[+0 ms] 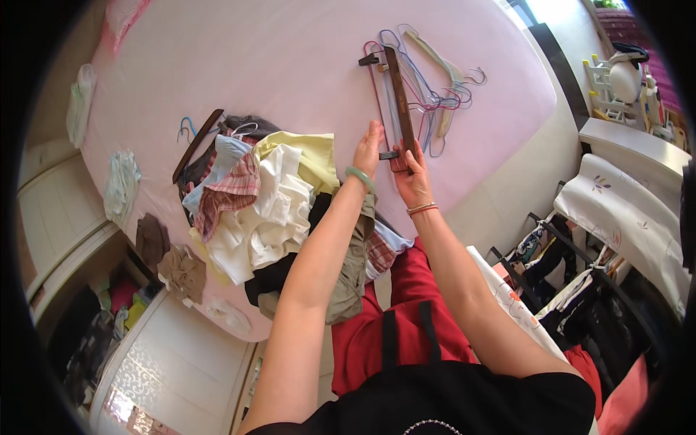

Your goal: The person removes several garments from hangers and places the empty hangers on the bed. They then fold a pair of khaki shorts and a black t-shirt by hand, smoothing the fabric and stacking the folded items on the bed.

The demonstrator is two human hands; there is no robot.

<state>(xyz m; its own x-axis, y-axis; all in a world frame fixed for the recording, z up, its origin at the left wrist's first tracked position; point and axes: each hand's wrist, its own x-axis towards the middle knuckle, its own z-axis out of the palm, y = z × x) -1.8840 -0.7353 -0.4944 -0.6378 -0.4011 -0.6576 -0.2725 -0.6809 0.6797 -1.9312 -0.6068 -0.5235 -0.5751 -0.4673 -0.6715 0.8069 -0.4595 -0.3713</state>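
Over the pink-covered bed (pixel 290 51), my right hand (pixel 413 181) is closed round the lower end of a dark brown wooden hanger (pixel 400 94). The hanger stands nearly lengthwise, with one black clip (pixel 370 61) near its far end and another beside my hands. Close to that nearer clip, my left hand (pixel 368 151) has its fingers stretched out and wears a green bangle. Whether it touches the clip I cannot tell. Just beyond lie several thin wire and plastic hangers (pixel 442 94), partly behind the wooden one.
A heap of clothes (pixel 272 196), white, yellow, plaid and dark, lies on the bed left of my arms. Another dark hanger (pixel 199 145) pokes out of it. Small folded bundles (pixel 122 181) line the bed's left edge. At right stands a rack of hanging clothes (pixel 573 246) under a white cover.
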